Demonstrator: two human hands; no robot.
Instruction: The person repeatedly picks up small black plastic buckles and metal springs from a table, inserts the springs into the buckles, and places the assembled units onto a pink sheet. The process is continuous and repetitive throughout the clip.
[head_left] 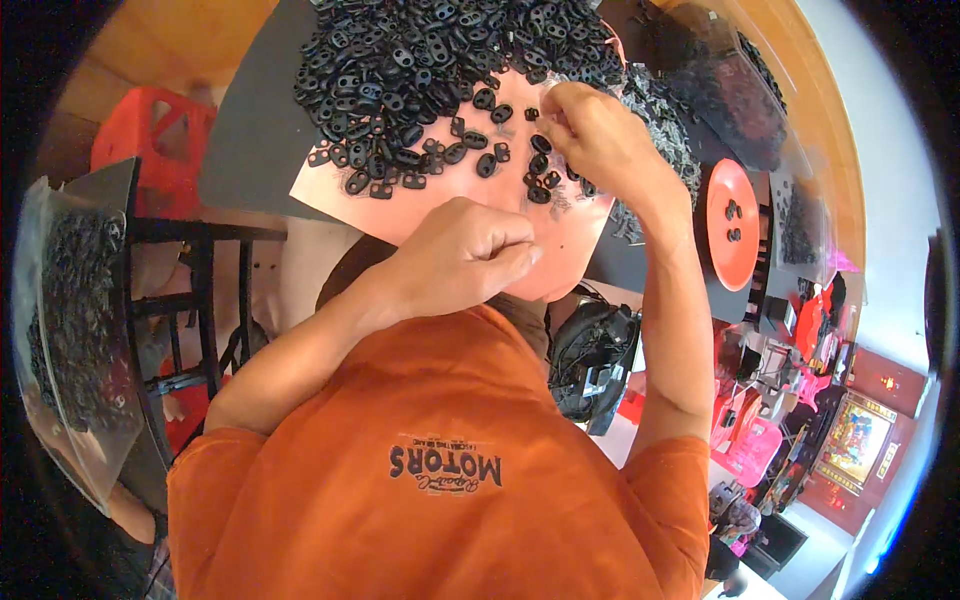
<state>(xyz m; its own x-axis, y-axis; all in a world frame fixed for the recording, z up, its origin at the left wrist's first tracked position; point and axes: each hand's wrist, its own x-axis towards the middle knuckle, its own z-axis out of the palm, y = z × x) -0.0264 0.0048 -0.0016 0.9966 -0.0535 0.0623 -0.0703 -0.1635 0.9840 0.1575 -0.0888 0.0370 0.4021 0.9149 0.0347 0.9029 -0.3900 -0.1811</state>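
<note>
Two hands worked over a pink sheet strewn with small black plastic two-hole pieces.

The right hand [598, 135] pinched one small black plastic piece [534, 114] at the heap [420, 60]'s near edge; the left hand [462, 252], curled into a fist near the pink sheet [440, 205]'s lower edge, showed no visible contents.

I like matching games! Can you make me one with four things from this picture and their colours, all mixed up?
Things:
1. small plastic pieces in the pile
2. round dish on the right
3. shirt the person wears
4. board under the pieces

Colours:
A. pale pink
B. orange
C. black
D. red

Pairs: 1-C, 2-D, 3-B, 4-A

The right hand picks at pieces on the board; the left hand is closed in a fist near its lower edge.
</note>
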